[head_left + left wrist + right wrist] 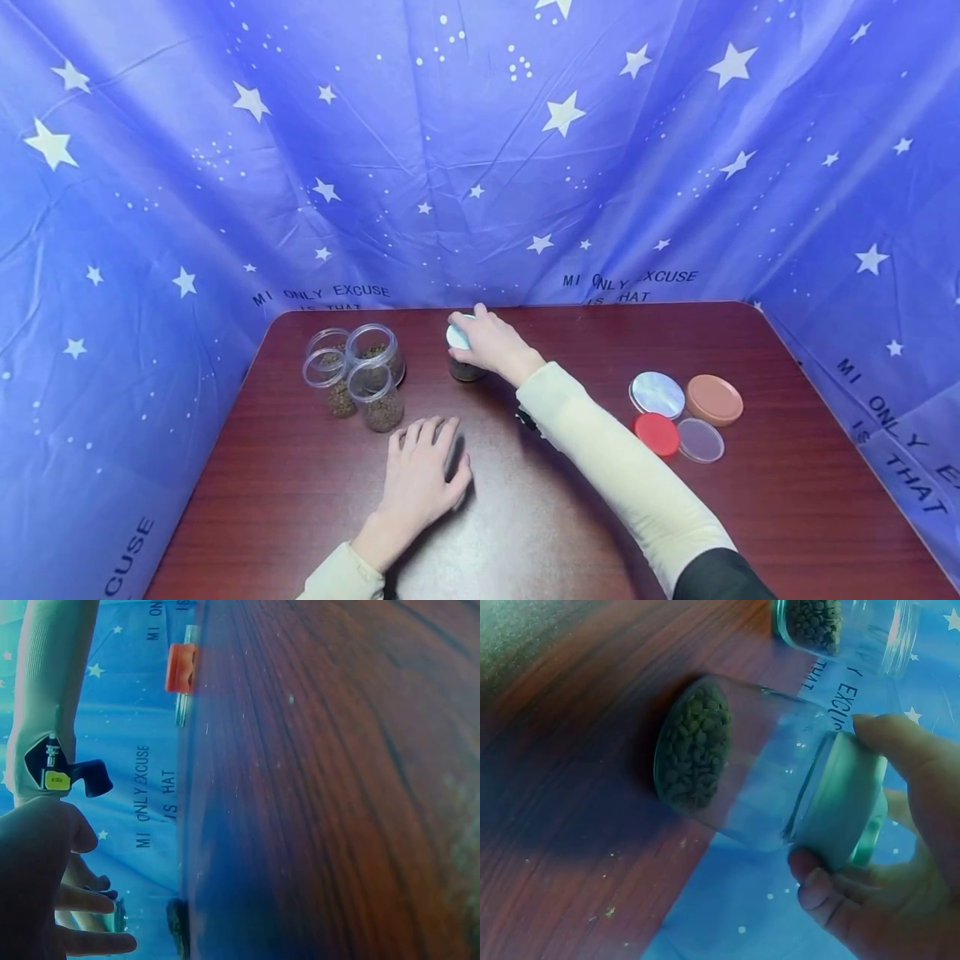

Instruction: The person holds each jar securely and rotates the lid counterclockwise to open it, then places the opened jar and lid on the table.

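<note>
In the right wrist view, a clear jar (769, 776) holds a low layer of brown pellets (697, 750) and has a pale, mint-looking lid (840, 799) on its mouth. My right hand (498, 343) grips that lid from above, thumb on one side and fingers round the other. The jar stands toward the back middle of the table. My left hand (423, 471) is low over the table nearer the front, fingers spread and loosely bent, holding nothing. Closest to it is an open clear jar (377, 400) of pellets.
Other lidless clear jars (375, 346) with pellets cluster at the back left. On the right lie a silvery lid (657, 394), an orange-brown lid (714, 398), a red lid (657, 434) and a clear lid (702, 441). A blue starry curtain (465, 150) surrounds the table (540, 517).
</note>
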### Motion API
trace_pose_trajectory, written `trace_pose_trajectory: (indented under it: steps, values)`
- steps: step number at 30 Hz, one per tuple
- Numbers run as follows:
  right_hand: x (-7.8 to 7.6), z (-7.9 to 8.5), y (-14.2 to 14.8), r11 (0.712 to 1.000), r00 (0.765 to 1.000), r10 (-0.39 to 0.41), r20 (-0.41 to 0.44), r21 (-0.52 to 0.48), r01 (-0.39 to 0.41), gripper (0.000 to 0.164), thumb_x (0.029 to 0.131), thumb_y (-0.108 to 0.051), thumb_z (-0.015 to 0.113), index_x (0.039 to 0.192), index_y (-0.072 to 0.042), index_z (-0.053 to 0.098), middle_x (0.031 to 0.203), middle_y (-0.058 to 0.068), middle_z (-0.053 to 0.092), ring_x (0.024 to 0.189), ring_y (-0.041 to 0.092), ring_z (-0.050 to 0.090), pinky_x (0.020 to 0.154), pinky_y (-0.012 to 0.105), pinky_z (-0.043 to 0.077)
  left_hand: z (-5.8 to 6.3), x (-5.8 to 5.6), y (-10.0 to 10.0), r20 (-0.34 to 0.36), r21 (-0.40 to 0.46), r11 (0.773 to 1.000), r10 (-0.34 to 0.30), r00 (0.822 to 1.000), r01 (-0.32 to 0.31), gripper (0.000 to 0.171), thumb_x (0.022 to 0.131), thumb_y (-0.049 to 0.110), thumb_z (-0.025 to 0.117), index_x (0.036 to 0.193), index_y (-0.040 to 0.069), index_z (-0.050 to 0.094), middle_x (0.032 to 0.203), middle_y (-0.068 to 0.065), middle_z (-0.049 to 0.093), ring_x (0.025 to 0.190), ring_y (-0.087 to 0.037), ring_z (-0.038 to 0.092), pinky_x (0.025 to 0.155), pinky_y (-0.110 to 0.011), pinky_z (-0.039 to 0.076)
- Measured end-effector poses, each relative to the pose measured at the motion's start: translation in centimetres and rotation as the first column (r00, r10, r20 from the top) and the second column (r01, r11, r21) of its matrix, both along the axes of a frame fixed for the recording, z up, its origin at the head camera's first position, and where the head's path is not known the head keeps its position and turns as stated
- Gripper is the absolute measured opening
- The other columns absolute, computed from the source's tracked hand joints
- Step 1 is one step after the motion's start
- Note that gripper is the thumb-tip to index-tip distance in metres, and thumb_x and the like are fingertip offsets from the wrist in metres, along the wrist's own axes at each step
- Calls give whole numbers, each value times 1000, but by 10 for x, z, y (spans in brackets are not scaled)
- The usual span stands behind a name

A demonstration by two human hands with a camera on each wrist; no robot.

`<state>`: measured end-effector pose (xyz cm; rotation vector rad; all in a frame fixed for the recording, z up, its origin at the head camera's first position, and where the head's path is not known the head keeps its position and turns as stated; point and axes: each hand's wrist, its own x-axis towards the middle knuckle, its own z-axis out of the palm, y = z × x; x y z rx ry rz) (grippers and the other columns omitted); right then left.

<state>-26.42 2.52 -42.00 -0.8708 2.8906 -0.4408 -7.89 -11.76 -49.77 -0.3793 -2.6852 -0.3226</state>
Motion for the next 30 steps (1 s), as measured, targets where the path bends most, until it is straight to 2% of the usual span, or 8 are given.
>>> trace_pose_trajectory:
  steps: [9, 15, 24, 30]
  values:
    - [-1, -8, 12, 998, 1000, -8, -9, -70, 7, 52, 90, -32, 72, 137, -15, 59, 117, 21, 52, 88, 31, 63, 76, 44, 55, 3, 2, 2, 18, 7, 1000, 1, 1000, -1, 49, 87, 35, 66, 130, 12, 68, 122, -13, 68, 115, -33, 61, 95, -57, 46]
    - [8, 3, 29, 994, 997, -44, -57, -107, 38, 53, 87, -36, 72, 136, -18, 61, 110, 18, 51, 77, 28, 61, 68, 44, 55, 3, 0, 2, 22, -4, 1000, 6, 1000, -6, 49, 87, 34, 67, 131, 13, 68, 122, -12, 69, 115, -32, 61, 95, -56, 46]
    - [44, 22, 63, 984, 986, -68, -150, -174, 41, 48, 83, -39, 72, 127, -22, 64, 100, 9, 50, 62, 22, 55, 54, 36, 48, -1, -1, 1, -15, -19, 1000, -11, 1000, 10, 50, 82, 30, 72, 128, 11, 68, 118, -12, 69, 109, -32, 62, 92, -56, 47]
    - [76, 33, 83, 979, 984, -75, -164, -199, 42, 48, 85, -40, 73, 128, -22, 63, 102, 8, 52, 60, 21, 54, 53, 33, 46, -1, 0, 2, -26, -5, 1000, -13, 1000, 13, 52, 82, 31, 73, 128, 7, 66, 118, -14, 69, 109, -33, 63, 92, -55, 47]
